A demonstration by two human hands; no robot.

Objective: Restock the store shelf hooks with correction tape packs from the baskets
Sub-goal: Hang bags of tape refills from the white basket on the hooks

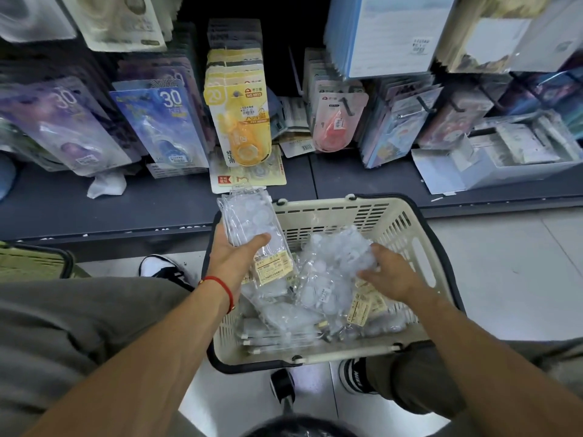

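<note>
A cream basket (407,222) with black handles stands on the floor in front of the shelf, holding several clear packs of correction tape (284,313). My left hand (235,257) grips a stack of clear packs (249,219) above the basket's left rim, thumb across the front. My right hand (389,272) is inside the basket, fingers curled on another clear pack (334,260). On the shelf hooks hang yellow packs (243,121), pink packs (336,121) and blue packs (164,121).
The dark shelf ledge (362,178) runs across the view, with a loose yellow card (252,175) and white boxes (504,159) lying on it. A green basket (31,263) sits at the left. My knees and shoes flank the cream basket.
</note>
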